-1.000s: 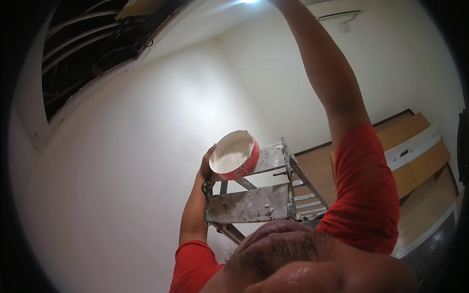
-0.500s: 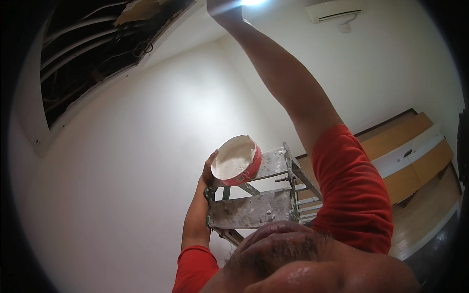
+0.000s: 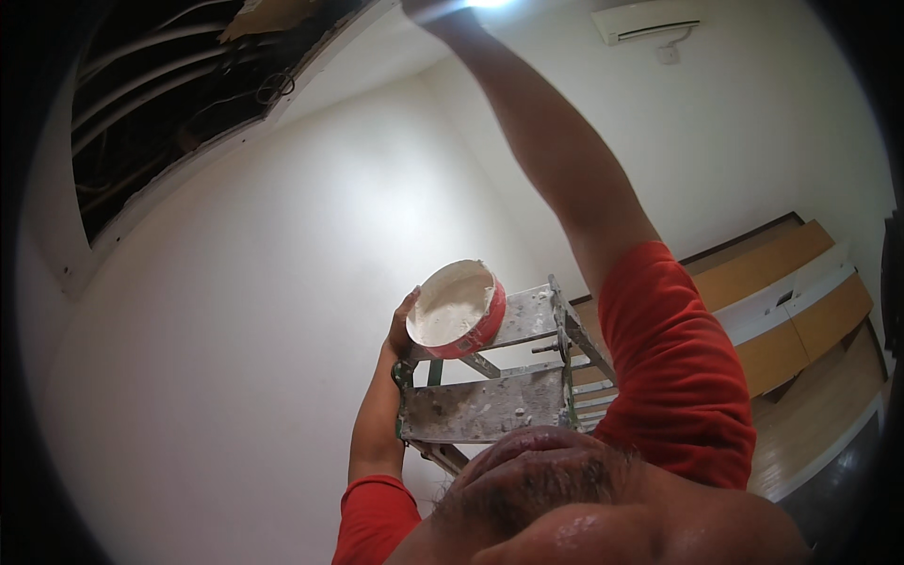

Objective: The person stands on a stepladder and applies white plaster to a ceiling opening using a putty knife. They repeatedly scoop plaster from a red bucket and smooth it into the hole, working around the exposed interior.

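Red plastic, smeared with pale paste, makes up the wall of a round, shallow tub [image 3: 488,328] in the head view, the only one there is. It sits on the paint-spattered top platform [image 3: 535,315] of a metal stepladder, near the middle, its mouth tilted toward the camera. Whitish paste [image 3: 457,309] covers the inside (the rim carries dried bits too).

The left hand [image 3: 402,325] is closed around the tub's left side, fingers along the outer wall and up to the rim; the arm reaches up from a red sleeve [image 3: 379,513] at the lower edge. Below the platform is a broad, stained step [image 3: 485,405], with narrower rungs [image 3: 593,400] at right.

The right hand [image 3: 441,19] is raised to the top edge of the view, blurred and partly cut off, so I cannot tell whether it is open or gripping something. Just right of it glows a bright light [image 3: 492,3].

At upper left, a dark opening [image 3: 141,151] in the ceiling exposes pale curved pipes [image 3: 188,58], a loop of wire [image 3: 275,88] and a ragged brown piece [image 3: 264,17]. An air conditioner [image 3: 648,21] hangs high on the right-hand wall, and low at right stands a wood-and-white cabinet [image 3: 796,297] on wooden flooring.
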### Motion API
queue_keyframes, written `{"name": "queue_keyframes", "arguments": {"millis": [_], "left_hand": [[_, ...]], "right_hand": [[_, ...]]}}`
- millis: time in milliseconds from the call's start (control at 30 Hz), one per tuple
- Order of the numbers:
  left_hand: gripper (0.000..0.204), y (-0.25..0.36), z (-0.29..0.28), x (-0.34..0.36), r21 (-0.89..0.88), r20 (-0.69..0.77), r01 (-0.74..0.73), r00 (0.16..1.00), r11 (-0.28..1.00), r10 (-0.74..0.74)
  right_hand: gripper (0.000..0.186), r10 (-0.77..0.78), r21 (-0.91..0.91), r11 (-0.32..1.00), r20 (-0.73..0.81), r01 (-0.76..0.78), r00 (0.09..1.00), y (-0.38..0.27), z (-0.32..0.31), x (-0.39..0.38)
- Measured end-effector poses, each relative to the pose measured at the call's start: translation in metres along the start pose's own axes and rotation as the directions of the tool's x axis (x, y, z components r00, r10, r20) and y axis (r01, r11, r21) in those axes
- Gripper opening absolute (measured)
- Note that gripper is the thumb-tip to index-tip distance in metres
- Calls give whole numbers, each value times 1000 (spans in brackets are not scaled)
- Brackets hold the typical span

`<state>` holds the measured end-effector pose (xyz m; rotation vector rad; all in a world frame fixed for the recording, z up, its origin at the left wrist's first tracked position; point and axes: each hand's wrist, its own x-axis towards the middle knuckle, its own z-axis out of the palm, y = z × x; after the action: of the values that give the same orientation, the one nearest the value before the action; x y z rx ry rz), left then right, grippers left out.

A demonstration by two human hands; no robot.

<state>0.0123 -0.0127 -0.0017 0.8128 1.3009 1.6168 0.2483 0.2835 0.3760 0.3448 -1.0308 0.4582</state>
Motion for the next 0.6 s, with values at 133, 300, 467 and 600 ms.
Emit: {"name": "queue_keyframes", "arguments": {"millis": [133, 300, 467, 600], "left_hand": [[74, 7, 8, -1, 69, -6, -25, 1000, 997, 25], [74, 3, 1, -3, 11, -30, 29, 999, 1000, -29], [76, 5, -8, 2, 32, 55, 38, 998, 999, -40], [76, -2, -25, 4, 35, 33, 27, 999, 999, -28]], "right_hand": [[34, -115, 47, 992, 10, 114, 993, 46, -14, 9], [34, -64, 75, 995, -112, 73, 992, 20, 1, 3], [34, -59, 39, 997, -90, 63, 994, 4, 13, -8], [36, -70, 85, 994, 78, 63, 995, 84, -2, 4]]}}
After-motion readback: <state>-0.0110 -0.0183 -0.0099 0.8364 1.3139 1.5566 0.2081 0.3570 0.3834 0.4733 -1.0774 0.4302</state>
